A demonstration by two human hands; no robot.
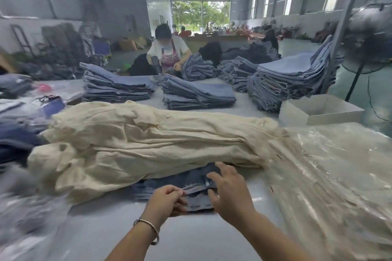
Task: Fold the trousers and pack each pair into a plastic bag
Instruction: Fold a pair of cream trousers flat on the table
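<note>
- Folded dark trousers (191, 188) are lying near, centre, partly under cream cloth (148, 146).
- Near edge is being pinched by left hand (167, 199).
- Right hand (229, 188) is being laid on top, fingers spread.

No readable text anywhere. No labels, brand marks, numbers or signs legible on folded trousers (192, 188), denim stacks (199, 95), white box (318, 110) or plastic bags (339, 176); picture too blurred.

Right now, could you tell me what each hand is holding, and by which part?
The left hand pinches the near edge of the folded dark jeans. The right hand holds nothing; its spread fingers are over the jeans' right side.
</note>
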